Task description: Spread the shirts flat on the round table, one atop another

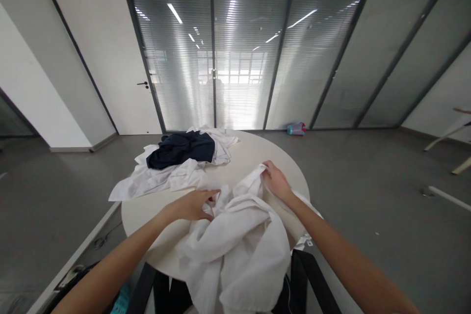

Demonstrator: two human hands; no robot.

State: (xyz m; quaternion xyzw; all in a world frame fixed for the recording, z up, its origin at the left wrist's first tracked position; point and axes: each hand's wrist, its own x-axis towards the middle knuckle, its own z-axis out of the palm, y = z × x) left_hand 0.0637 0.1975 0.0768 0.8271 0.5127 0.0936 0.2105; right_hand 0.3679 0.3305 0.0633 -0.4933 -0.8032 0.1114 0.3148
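Note:
A crumpled white garment (pixel 243 240) drapes over the near edge of the round table and hangs toward me; its exact cut is hidden in the folds. My right hand (pixel 275 180) pinches a corner of it, raised a little off the tabletop. On the other side, my left hand (pixel 196 204) is curled at a bunched fold of the same garment, thumb and fingers around the fabric. Beyond my left hand lies a dark navy garment (pixel 182 149), heaped on top of more white garments (pixel 158 176).
The round white table (pixel 265 149) stands before me. Black chair armrests (pixel 312 279) flank my lap. A blue and red bundle (pixel 296 129) lies on the floor by the glass partition (pixel 243 59). A white door (pixel 110 59) is at left, pale furniture legs (pixel 447 136) at far right.

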